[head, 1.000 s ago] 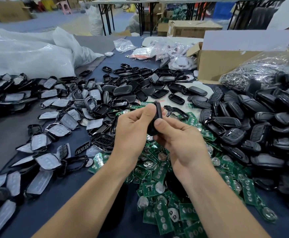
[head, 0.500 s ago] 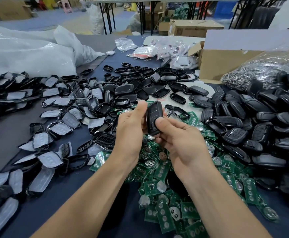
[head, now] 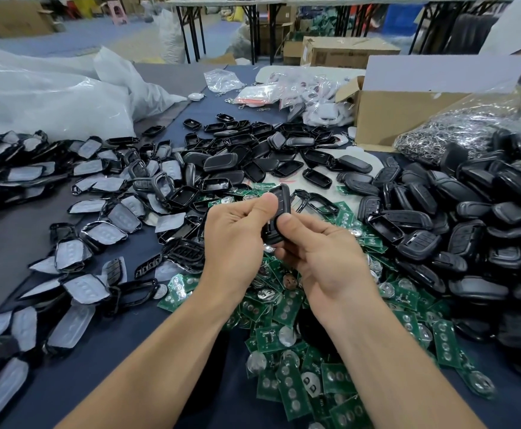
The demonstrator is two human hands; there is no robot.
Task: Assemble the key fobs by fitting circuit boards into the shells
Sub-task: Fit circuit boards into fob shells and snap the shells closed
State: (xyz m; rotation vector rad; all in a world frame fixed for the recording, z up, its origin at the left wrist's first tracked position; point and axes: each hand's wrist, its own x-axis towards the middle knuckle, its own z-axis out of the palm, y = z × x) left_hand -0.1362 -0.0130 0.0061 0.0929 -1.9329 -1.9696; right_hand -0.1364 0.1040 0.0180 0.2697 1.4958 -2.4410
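Both hands are holding one black key fob (head: 282, 199) in the air above the middle of the table, over a heap of circuit boards (head: 287, 311). The left hand (head: 234, 239) is curling round the fob's left side with its thumb pressing on the upper face. The right hand (head: 324, 258) is pinching the lower part, its thumb lying flat on the face and its fingers wrapping underneath. The fob is a slim, rounded oblong of smooth hard plastic with a darker rim. Its long axis is running away from the person, with the far end tilting upward and a little to the right and the near end sinking between the two palms. The boards beneath are lying loose and overlapping, thin green rectangles carrying round silvery coin cells and rows of pale contact circles. On the right, matte black shells (head: 469, 212) with ribbed button faces are piling up in a high mound. On the left, glossy black frames with grey, dimpled rubber pads (head: 86, 287) are spreading across the dark blue table cloth (head: 98, 351). Farther back, a crinkled white plastic sack (head: 51, 97) is sagging, and a brown cardboard box (head: 408, 119) is standing open beside a clear bag of shiny metal rings (head: 457, 131).
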